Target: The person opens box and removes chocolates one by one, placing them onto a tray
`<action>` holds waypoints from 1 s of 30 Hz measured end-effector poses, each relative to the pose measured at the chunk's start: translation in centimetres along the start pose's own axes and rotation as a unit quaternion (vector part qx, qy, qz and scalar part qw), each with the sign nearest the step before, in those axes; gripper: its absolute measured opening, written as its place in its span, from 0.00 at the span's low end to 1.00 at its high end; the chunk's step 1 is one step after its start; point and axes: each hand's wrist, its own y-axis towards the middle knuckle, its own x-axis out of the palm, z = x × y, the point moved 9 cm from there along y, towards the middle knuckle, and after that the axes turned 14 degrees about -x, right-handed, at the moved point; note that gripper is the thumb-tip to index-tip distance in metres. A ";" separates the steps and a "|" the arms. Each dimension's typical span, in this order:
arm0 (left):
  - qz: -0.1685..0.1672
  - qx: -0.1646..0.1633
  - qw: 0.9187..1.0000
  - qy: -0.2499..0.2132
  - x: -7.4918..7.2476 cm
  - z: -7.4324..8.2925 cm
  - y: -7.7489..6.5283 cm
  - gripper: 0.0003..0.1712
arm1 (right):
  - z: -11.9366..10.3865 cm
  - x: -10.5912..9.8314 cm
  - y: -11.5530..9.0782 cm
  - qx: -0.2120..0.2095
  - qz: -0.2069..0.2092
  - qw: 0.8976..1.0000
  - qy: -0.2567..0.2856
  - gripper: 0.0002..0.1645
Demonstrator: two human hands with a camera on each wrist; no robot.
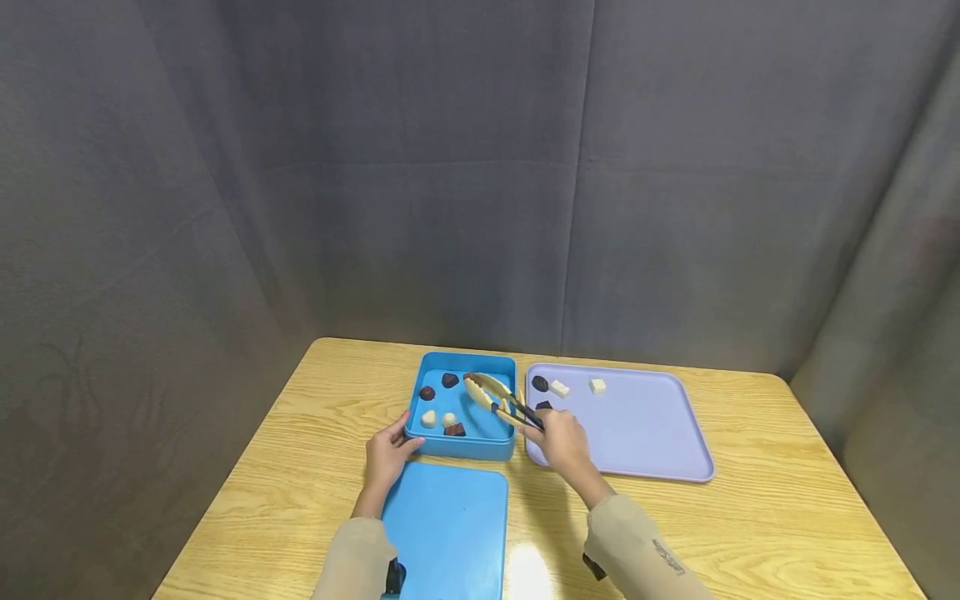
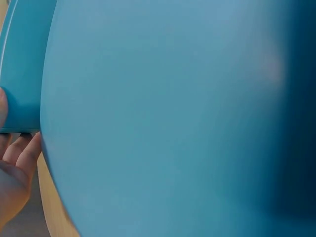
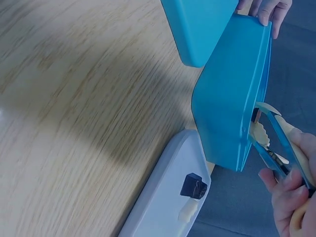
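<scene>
My right hand (image 1: 561, 439) grips black-handled tongs (image 1: 480, 395) with cream scalloped tips. Between those tips, inside the blue box (image 1: 465, 448), is a brown chocolate-like piece (image 3: 256, 115); whether it touches the box floor I cannot tell. My left hand (image 1: 386, 454) holds the box's near left corner, thumb on the front wall and fingers along the left side. Dark brown pieces (image 1: 449, 380) and cream pieces (image 1: 428, 418) lie spread over the box floor. Part of the box's right side is hidden behind the tongs.
A lilac tray (image 1: 637, 425) lies right of the box, with white pieces (image 1: 597, 386) and dark pieces (image 1: 540, 383) toward its far left. The flat blue lid (image 1: 450, 525) lies in front of the box. Grey curtains (image 1: 450, 208) surround the wooden table (image 1: 780, 467).
</scene>
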 end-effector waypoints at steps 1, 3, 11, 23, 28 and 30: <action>-0.001 0.001 1.000 -0.002 0.0 0.0 0.0 0.31 | 0.0 -0.2 -0.1 -0.003 0.003 1.000 0.002 0.13; -0.002 0.003 1.000 -0.004 0.0 0.0 0.0 0.31 | 0.0 -0.5 -0.3 -0.005 0.007 1.000 0.005 0.13; -0.011 -0.011 1.000 -0.008 0.0 -0.1 0.0 0.30 | 0.7 -1.8 -1.2 0.017 0.012 1.000 0.021 0.14; -0.014 -0.004 1.000 -0.009 0.1 0.1 -0.1 0.31 | 2.6 -4.4 -3.2 0.035 0.063 0.997 0.034 0.19; -0.015 -0.004 1.000 -0.011 0.2 0.1 -0.1 0.31 | 3.8 -5.5 -4.2 0.051 0.068 0.996 0.035 0.20; -0.014 -0.002 1.000 -0.010 0.1 0.1 -0.1 0.31 | 4.4 -5.8 -4.5 0.056 0.070 0.995 0.034 0.20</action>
